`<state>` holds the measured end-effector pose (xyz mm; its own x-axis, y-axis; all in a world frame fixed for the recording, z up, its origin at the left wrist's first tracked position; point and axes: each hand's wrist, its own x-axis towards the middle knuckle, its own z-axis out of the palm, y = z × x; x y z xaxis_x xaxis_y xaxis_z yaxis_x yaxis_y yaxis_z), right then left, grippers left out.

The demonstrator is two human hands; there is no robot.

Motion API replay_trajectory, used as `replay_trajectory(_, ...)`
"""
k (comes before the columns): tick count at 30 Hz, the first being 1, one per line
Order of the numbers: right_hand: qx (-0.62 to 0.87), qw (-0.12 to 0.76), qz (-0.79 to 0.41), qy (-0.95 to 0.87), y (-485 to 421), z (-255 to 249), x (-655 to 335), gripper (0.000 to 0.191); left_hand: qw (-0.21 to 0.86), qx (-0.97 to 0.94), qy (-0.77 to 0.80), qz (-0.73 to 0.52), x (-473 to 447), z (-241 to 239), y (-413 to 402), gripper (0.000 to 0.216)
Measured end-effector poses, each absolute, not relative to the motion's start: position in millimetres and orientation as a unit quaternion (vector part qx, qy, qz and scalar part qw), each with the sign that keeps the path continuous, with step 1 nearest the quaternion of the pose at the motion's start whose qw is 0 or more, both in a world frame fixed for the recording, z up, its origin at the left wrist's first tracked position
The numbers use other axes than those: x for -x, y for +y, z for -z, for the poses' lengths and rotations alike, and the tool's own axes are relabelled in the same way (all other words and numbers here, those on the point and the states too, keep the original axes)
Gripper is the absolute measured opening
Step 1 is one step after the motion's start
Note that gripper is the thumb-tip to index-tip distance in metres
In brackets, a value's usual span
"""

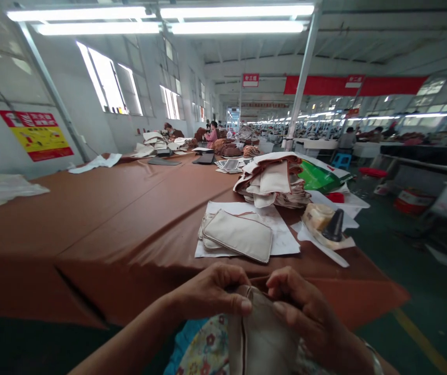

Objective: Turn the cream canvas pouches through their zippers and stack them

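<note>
A light grey-beige leather piece (270, 333) with a dark seam or slit along its length hangs upright over my lap, at the table's front edge. My left hand (223, 291) pinches its top left edge, thumb on the near face. On the other side my right hand (301, 307) grips the top right edge with thumb and bent fingers. Just beyond my hands, several stitched beige leather panels (239, 234) lie overlapped on a white paper sheet (285, 242).
The table (110, 219) has a brown cover. A tall stack of beige pieces (273, 179) stands behind the panels. To the right are a dark cone (333, 226), a yellowish tape roll (317, 216) and a green bag (319, 177). People sit at work farther back.
</note>
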<state>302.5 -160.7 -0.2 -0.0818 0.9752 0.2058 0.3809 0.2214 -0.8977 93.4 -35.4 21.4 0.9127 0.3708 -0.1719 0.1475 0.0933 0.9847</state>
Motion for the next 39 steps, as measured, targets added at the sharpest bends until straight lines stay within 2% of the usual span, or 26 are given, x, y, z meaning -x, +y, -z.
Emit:
replay_trajectory(10, 0.535, 0.387, -0.379, -0.649, -153, -22, -312, 0.025, 0.751, -0.621, 0.212, -0.068, -114, -37, -41, 0.037)
replay_trajectory(17, 0.508, 0.384, -0.421, -0.646, -147, -29, -322, 0.027, 0.786, -0.574, 0.216, -0.082, -125, -50, -45, 0.023)
replay_trajectory(21, 0.498, 0.421, -0.458, -0.604, -141, -22, -319, 0.039, 0.764, -0.597, 0.235, -0.069, -131, -46, -42, 0.024)
replay_trajectory(24, 0.501, 0.429, -0.464, -0.591, -137, -19, -317, 0.045, 0.710, -0.656, 0.244, -0.079, -136, -43, -43, 0.026)
replay_trajectory(29, 0.506, 0.409, -0.501, -0.572, -129, -21, -318, 0.038, 0.645, -0.723, 0.232, -0.089, -140, -49, -48, 0.024)
replay_trajectory(34, 0.478, 0.443, -0.581, -0.488, -129, -20, -316, 0.029, 0.596, -0.767, 0.226, -0.071, -136, -52, -45, 0.029)
replay_trajectory(39, 0.514, 0.474, -0.524, -0.487, -135, -14, -312, 0.025, 0.607, -0.753, 0.250, -0.048, -135, -47, -43, 0.021)
